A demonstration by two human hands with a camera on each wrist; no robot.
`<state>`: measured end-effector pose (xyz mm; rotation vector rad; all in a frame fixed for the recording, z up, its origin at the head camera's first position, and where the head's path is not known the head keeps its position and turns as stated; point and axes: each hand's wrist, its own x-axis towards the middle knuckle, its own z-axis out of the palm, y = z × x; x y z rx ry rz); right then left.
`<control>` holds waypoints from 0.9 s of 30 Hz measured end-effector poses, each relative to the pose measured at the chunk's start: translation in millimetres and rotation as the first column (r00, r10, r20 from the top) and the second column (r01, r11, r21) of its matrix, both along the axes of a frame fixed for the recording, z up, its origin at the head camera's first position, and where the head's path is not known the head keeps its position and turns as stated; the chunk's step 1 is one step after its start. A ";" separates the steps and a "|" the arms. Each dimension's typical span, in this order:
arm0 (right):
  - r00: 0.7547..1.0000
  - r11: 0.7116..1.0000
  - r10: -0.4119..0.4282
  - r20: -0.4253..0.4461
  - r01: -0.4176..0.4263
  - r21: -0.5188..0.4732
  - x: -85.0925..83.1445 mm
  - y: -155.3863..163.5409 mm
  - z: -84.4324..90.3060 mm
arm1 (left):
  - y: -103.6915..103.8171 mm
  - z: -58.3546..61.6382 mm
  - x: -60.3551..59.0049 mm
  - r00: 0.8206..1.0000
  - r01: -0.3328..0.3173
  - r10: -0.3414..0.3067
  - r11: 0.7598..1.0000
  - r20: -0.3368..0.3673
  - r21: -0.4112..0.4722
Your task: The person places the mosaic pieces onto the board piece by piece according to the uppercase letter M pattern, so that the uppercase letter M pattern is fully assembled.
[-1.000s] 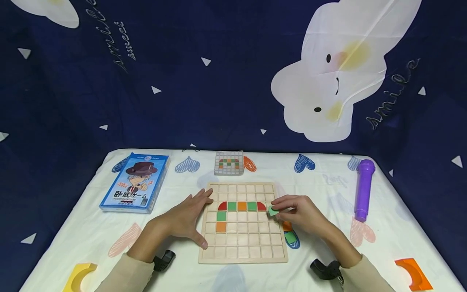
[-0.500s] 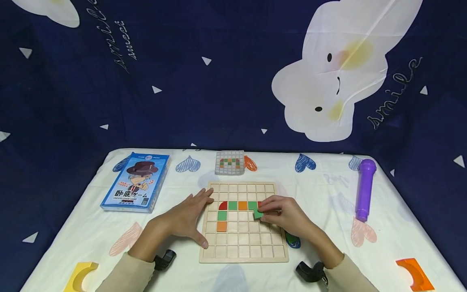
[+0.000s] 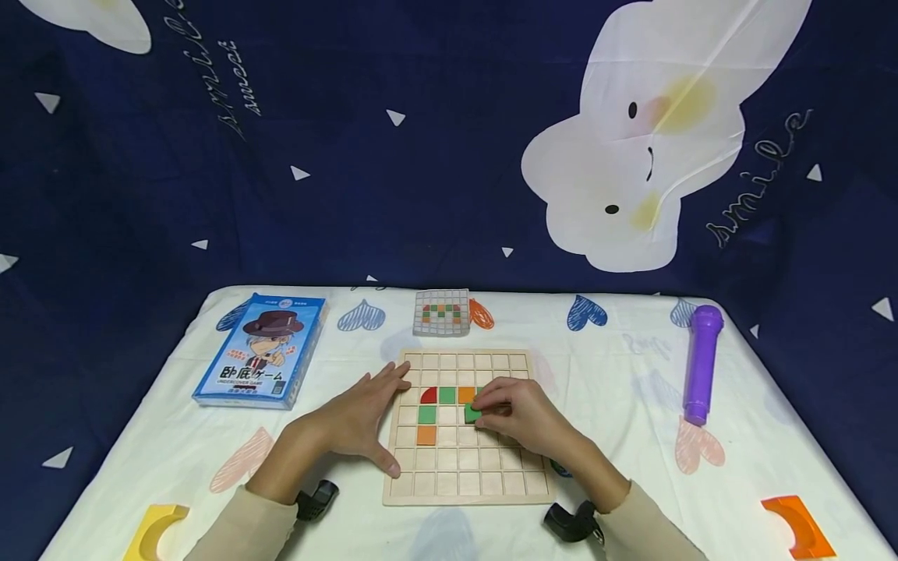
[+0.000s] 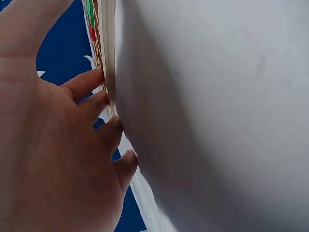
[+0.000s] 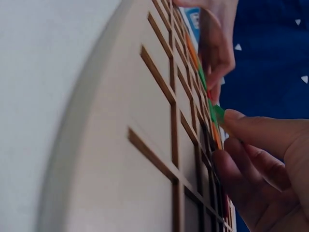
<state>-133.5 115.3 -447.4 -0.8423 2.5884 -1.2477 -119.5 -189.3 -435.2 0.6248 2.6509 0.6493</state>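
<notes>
A wooden grid board (image 3: 470, 485) lies flat on the table. My left hand (image 3: 351, 421) has its fingers spread, with fingertips and thumb touching the board's left edge. Between thumb and fingers my right hand (image 3: 529, 417) pinches a green square tile (image 3: 472, 414), tilted over the cells below the top row of tiles. The green tile (image 5: 219, 114) also shows at the fingertips in the right wrist view. In the grid sit a red rounded tile (image 3: 429, 396), a green tile (image 3: 447, 396), an orange tile (image 3: 466, 395), and another green and orange tile below. My right hand hides the row's right end.
Behind the board lies a pattern card (image 3: 441, 313) with a coloured grid. A blue game box (image 3: 259, 351) is at the left, a purple microphone-shaped object (image 3: 702, 366) at the right. Near the front corners are a yellow arch block (image 3: 150, 534) and an orange arch block (image 3: 800, 528).
My right hand has carried the green tile leftward from the board's right edge to over its middle cells. Its arm now covers the loose tiles beside the board. The left hand stays put.
</notes>
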 end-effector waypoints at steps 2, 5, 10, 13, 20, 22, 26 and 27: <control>1.000 1.000 0.008 -0.011 -0.008 0.012 0.7 -2.6 -0.7 | 0.1 -0.3 0.0 1.000 -0.003 0.003 1.000 0.003 -0.001; 1.000 1.000 0.008 -0.024 -0.007 0.026 1.6 -5.1 -2.0 | 0.6 -0.7 -0.1 1.000 -0.009 0.009 1.000 0.006 -0.007; 0.999 0.999 -0.001 -0.040 0.003 0.046 1.4 -7.3 -3.5 | 1.0 -0.4 0.3 1.000 -0.010 0.010 1.000 0.009 0.000; 0.999 0.998 -0.005 -0.049 0.007 0.060 0.8 -8.5 -4.7 | 0.5 0.3 0.3 1.000 -0.006 0.006 1.000 0.008 0.003; 0.997 0.996 -0.011 -0.071 0.017 0.088 0.6 -10.1 -4.9 | 0.4 0.1 -0.6 1.000 -0.004 0.004 1.000 0.014 0.014; 0.997 0.996 -0.007 -0.078 0.014 0.083 0.5 -10.7 -4.6 | 0.2 0.3 -0.3 1.000 -0.004 0.004 1.000 0.014 0.016; 0.996 0.997 0.001 -0.092 0.006 0.082 0.3 -12.1 -4.8 | -0.3 1.3 0.5 1.000 -0.003 0.003 1.000 0.013 0.007; 0.995 0.996 0.003 -0.097 0.005 0.084 0.3 -12.4 -4.8 | -0.3 1.8 0.8 1.000 -0.003 0.003 1.000 0.012 0.008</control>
